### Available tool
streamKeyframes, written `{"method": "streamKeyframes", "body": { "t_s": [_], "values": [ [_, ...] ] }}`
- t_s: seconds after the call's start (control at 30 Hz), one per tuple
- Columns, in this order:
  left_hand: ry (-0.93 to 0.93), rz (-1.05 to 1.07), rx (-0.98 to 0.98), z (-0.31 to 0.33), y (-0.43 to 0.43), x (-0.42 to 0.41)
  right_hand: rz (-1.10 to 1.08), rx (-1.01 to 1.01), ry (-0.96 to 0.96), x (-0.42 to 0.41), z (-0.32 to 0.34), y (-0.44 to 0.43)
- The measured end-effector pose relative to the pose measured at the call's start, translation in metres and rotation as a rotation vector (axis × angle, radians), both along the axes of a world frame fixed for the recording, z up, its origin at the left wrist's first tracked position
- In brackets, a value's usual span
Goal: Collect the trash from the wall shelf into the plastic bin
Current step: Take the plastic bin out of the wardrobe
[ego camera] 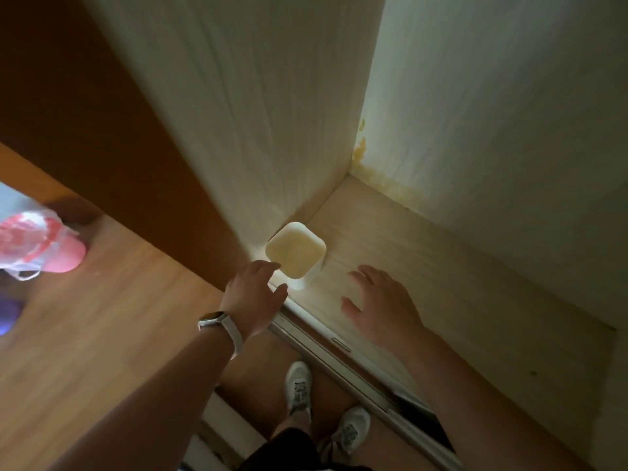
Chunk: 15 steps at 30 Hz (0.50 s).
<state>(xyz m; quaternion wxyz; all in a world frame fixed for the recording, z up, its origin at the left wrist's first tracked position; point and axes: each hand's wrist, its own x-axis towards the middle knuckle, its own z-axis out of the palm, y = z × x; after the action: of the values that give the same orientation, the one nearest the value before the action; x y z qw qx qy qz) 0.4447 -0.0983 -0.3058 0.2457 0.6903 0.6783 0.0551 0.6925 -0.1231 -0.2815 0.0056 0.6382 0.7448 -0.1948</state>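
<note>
A small white square plastic bin (295, 253) stands on the pale shelf floor (424, 266), tucked against the left inner wall. Its inside looks empty and yellowish. My left hand (254, 297), with a watch on the wrist, hovers just in front of the bin's near left corner, fingers spread, holding nothing. To the right of the bin, my right hand (377, 305) is held over the shelf floor, fingers apart and empty. No trash shows on the visible part of the shelf.
A brown wooden panel (102, 113) rises on the left. A pink and white plastic bag (37, 246) lies on the wooden floor at far left. A sliding-door track (339, 345) edges the shelf; my two white shoes (323, 406) stand below it. Yellow stains (362, 151) mark the back corner.
</note>
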Motion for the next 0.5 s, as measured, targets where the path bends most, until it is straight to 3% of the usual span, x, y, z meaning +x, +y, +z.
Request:
{"method": "streamKeyframes", "body": {
  "t_s": [0.17, 0.3, 0.5],
  "values": [
    [-0.352, 0.329, -0.259, -0.062, 0.005, -0.012, -0.063, -0.032, 0.107, -0.03, -0.04, 0.034],
    [-0.505, 0.567, -0.363, -0.101, 0.008, -0.013, -0.119, -0.078, 0.165, -0.043, -0.072, 0.052],
    [-0.689, 0.685, -0.431, -0.138, 0.03, -0.002, -0.161, -0.115, 0.203, -0.042, -0.116, 0.077]
  ]
}}
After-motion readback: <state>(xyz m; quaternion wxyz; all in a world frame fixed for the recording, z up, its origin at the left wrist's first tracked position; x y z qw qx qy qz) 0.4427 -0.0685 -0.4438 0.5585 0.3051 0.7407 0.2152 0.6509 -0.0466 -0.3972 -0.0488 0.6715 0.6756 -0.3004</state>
